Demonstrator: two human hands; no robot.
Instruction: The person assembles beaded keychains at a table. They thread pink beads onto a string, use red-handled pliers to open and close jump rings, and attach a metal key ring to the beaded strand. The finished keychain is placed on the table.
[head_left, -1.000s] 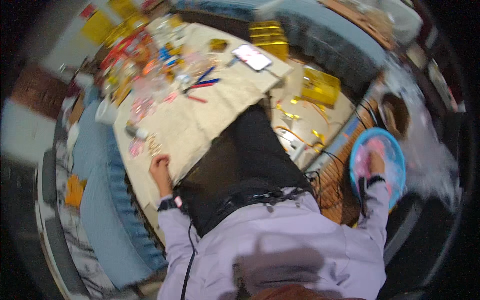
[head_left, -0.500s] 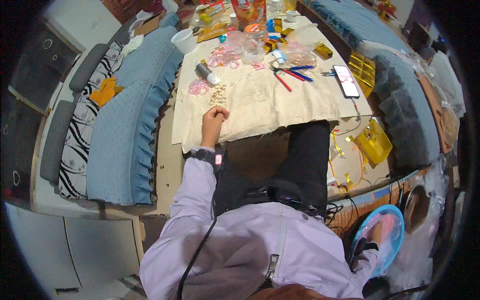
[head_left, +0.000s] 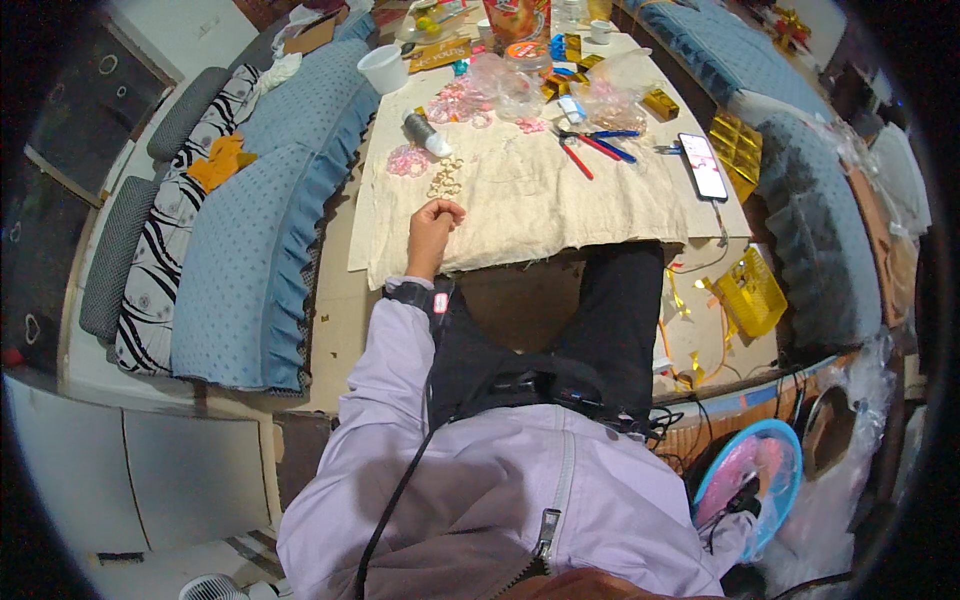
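My left hand [head_left: 432, 228] rests on the beige cloth [head_left: 560, 215] near the table's front left edge, its fingers curled in. Just beyond it lie small pale gold pieces [head_left: 445, 180] and a heap of pink beads [head_left: 408, 160]. My right hand [head_left: 742, 497] reaches down at the lower right into a round blue dish [head_left: 785, 450] with pink contents. Only the wrist and a dark strap show, and the fingers are hidden.
On the cloth lie a grey spool [head_left: 422, 132], red and blue handled tools [head_left: 592, 148] and a phone [head_left: 703, 165]. Bags and jars crowd the far end by a white cup [head_left: 383, 68]. Blue cushions [head_left: 250, 250] flank the table. A gold tray [head_left: 750, 295] sits on the floor.
The view has swung so the table now lies straight ahead. My left hand stays curled at the cloth's front edge, and my right hand stays at the blue dish.
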